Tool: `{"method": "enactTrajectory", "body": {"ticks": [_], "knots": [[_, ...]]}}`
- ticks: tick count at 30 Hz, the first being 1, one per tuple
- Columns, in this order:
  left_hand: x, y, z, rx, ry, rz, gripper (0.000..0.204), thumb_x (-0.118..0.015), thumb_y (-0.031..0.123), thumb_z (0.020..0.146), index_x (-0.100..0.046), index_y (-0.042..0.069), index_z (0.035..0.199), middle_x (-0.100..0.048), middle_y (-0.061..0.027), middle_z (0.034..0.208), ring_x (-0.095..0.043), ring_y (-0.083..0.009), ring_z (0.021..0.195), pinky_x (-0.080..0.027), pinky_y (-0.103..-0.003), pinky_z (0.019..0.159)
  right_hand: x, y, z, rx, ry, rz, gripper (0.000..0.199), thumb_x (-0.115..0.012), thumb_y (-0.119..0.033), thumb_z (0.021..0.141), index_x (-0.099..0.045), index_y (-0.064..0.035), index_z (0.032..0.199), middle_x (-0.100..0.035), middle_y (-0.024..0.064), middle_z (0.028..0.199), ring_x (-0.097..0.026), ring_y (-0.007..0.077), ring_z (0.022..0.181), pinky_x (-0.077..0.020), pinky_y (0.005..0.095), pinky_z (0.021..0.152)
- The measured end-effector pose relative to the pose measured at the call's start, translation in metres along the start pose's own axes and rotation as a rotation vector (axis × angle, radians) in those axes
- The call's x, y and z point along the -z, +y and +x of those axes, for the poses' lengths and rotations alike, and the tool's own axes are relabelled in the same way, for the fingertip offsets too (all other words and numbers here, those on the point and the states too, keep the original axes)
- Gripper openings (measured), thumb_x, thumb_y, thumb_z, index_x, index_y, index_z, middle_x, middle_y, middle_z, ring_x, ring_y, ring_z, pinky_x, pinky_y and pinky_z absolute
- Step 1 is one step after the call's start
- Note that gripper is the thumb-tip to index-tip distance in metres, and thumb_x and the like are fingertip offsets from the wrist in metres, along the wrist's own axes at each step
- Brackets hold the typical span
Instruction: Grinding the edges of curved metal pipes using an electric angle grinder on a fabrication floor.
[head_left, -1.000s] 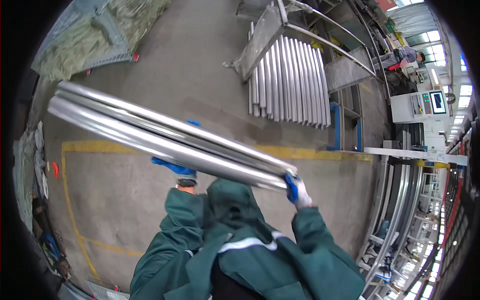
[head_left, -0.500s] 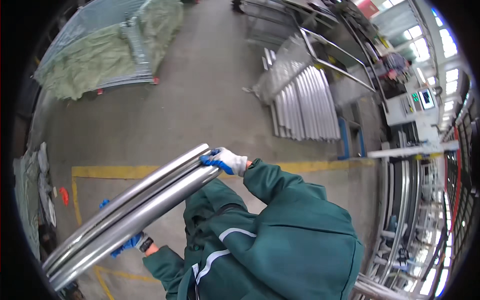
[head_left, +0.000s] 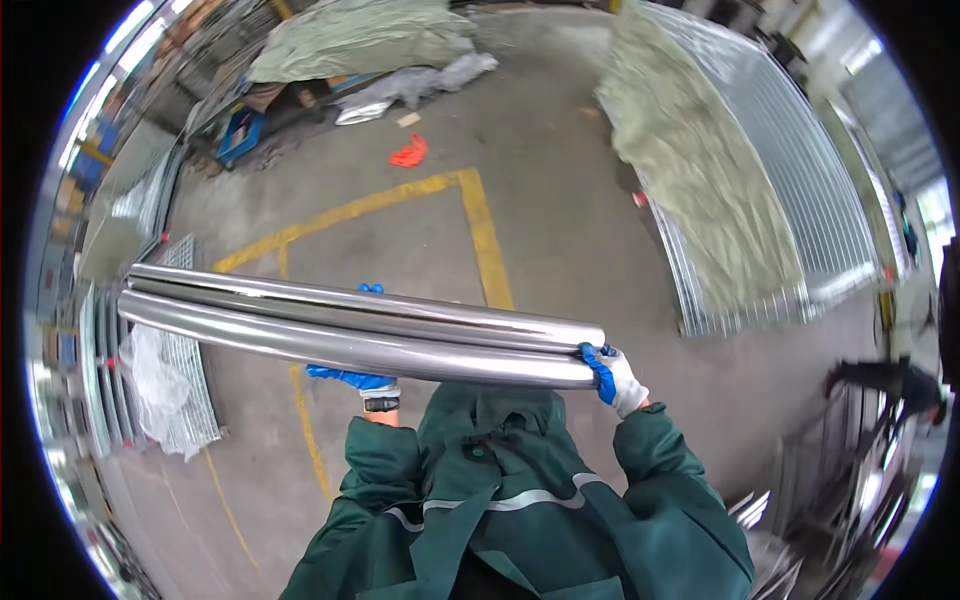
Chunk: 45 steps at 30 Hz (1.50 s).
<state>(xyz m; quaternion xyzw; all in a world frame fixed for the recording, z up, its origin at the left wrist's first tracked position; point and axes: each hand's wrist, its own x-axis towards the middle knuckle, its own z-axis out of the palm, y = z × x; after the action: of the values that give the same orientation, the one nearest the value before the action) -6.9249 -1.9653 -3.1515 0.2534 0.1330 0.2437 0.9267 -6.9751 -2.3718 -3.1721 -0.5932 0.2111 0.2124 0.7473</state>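
Metal tubes (head_left: pixel 360 350) mostly hide the left fingers (head_left: pixel 371 288), their closure unclear, while right fingers (head_left: pixel 605 380) clamp the tubes' end.

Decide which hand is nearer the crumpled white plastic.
Left: the left hand, under the tubes, is right of the plastic; the right hand, at their end, is farther right.

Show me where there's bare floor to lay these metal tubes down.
The widest bare patch of concrete floor lies between the yellow line and the green sheet at right. A smaller one lies within the line's corner, past the metal tubes. Crowded: far left, where plastic film overlaps metal grating, and upper left, around grey sheeting.
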Motion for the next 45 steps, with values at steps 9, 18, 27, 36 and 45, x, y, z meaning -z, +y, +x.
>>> {"method": "enactTrajectory", "body": {"ticks": [9, 18, 27, 36, 45], "knots": [[0.630, 0.133, 0.004, -0.222, -0.484, -0.024, 0.107, -0.042, 0.088, 0.075, -0.032, 0.019, 0.156, -0.046, -0.0197, 0.149, -0.045, -0.0428, 0.135, -0.027, -0.062, 0.119, -0.232, 0.583, 0.110, 0.042, -0.053, -0.068, 0.029, -0.071, -0.017, 0.095, -0.067, 0.0063, 0.111, -0.070, 0.0091, 0.101, -0.064, 0.0142, 0.085, -0.0517, 0.0220, 0.080], [0.545, 0.053, 0.214, -0.039, -0.136, -0.122, 0.102, -0.043, 0.086, 0.076, -0.036, 0.022, 0.155, -0.045, -0.0155, 0.151, -0.041, -0.0429, 0.137, -0.022, -0.064, 0.120, -0.249, 0.445, 0.281, 0.111, -0.039, -0.087, 0.034, -0.067, -0.022, 0.099, -0.066, 0.0077, 0.114, -0.069, 0.0102, 0.100, -0.064, 0.0130, 0.086, -0.0510, 0.0206, 0.078], [0.427, -0.021, 0.367, -0.202, 0.045, 0.039, 0.119, -0.035, 0.099, 0.069, -0.031, 0.021, 0.157, -0.039, -0.0179, 0.156, -0.038, -0.0410, 0.141, -0.020, -0.059, 0.122, -0.276, 0.284, 0.454, 0.148, -0.058, -0.285, 0.030, -0.071, -0.021, 0.096, -0.070, 0.0056, 0.109, -0.070, 0.0068, 0.096, -0.061, 0.0114, 0.082, -0.0499, 0.0218, 0.078], [0.395, -0.098, 0.534, -0.280, -0.195, -0.276, 0.097, -0.031, 0.083, 0.084, -0.033, 0.018, 0.156, -0.041, -0.0153, 0.155, -0.041, -0.0398, 0.139, -0.024, -0.062, 0.120, -0.312, 0.175, 0.649, 0.157, -0.089, -0.369, 0.031, -0.072, -0.022, 0.095, -0.070, 0.0051, 0.111, -0.070, 0.0054, 0.098, -0.061, 0.0115, 0.086, -0.0492, 0.0226, 0.082], [0.370, -0.186, 0.695, -0.270, 0.435, -0.185, 0.117, -0.036, 0.098, 0.070, -0.030, 0.021, 0.158, -0.035, -0.0190, 0.158, -0.037, -0.0437, 0.142, -0.018, -0.065, 0.120, -0.340, 0.040, 0.824, 0.150, -0.095, -0.537, 0.032, -0.071, -0.020, 0.095, -0.069, 0.0060, 0.113, -0.071, 0.0053, 0.102, -0.062, 0.0126, 0.089, -0.0493, 0.0234, 0.085]]}}
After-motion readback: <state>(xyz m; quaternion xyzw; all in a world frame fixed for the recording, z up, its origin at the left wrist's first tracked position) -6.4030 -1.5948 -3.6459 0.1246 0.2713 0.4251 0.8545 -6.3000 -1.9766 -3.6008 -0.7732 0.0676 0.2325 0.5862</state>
